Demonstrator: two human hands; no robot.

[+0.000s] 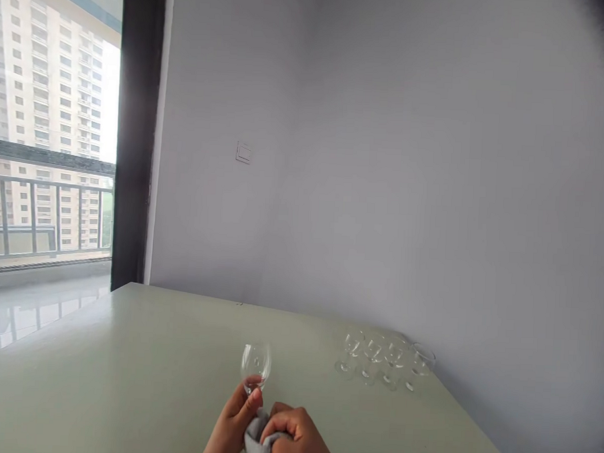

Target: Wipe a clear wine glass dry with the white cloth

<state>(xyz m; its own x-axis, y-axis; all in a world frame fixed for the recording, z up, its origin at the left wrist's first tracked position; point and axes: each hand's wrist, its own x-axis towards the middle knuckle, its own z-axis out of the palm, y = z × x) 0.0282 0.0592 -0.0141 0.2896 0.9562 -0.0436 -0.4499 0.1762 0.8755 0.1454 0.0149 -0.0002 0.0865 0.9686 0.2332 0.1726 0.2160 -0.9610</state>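
Note:
A clear stemmed glass [256, 362] stands upright in my left hand [236, 414], whose fingers and thumb wrap round the base of its bowl. My right hand [297, 436] is closed on a grey cloth [257, 439] just below and to the right of the bowl. The cloth covers the lower part of the glass, so its stem and foot are mostly hidden. Both hands are close together over the near part of the pale green table [150, 367].
Several clear stemmed glasses [371, 353] stand in a group at the table's right side, near the grey wall [408, 191]. A light switch [244, 152] is on the wall. At the left, a window shows a railing [57, 209] and a tall building.

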